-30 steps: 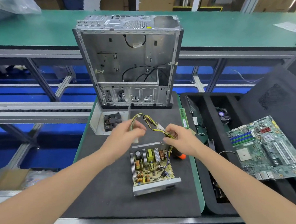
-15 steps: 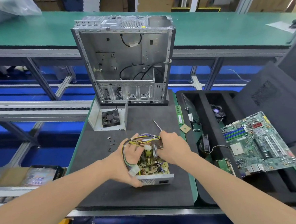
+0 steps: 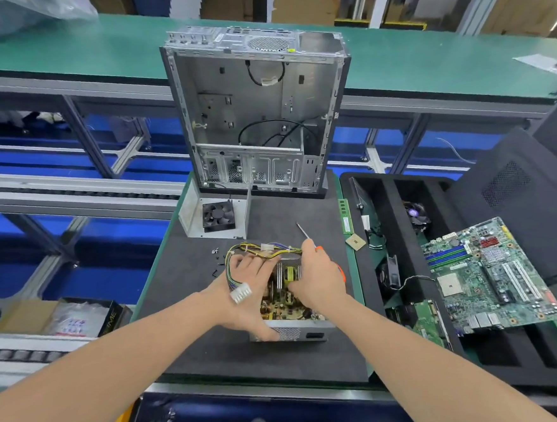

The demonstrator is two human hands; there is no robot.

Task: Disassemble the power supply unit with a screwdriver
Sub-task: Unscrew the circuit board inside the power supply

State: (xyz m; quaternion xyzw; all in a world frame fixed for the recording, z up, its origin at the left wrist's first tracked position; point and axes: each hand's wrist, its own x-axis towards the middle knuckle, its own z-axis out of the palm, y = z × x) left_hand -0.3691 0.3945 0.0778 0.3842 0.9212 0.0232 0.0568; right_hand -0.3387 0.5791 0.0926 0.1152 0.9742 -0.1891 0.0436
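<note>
The opened power supply unit (image 3: pixel 295 333) lies on the black mat, its circuit board (image 3: pixel 285 304) uncovered. My left hand (image 3: pixel 248 287) lies spread over the unit's left side, thumb down at the front wall and fingers straight on the yellow and black cable bundle (image 3: pixel 266 249). The bundle loops round the back of that hand and ends in a white connector (image 3: pixel 241 292). My right hand (image 3: pixel 320 278) grips the orange-handled screwdriver (image 3: pixel 305 235) over the unit's right side. Its shaft points up and away from the board, and its thumb reaches toward the board.
An empty computer case (image 3: pixel 257 113) stands upright behind the mat. The unit's cover with a fan (image 3: pixel 216 215) and loose screws (image 3: pixel 216 258) lie in front of it. To the right lie a RAM stick (image 3: pixel 345 216), a CPU (image 3: pixel 355 241), a black foam tray (image 3: pixel 395 209) and a motherboard (image 3: pixel 486 275).
Both hands lowered the cable bundle from above the unit down onto it. My right hand picked up the screwdriver. My left hand settled flat on the unit.
</note>
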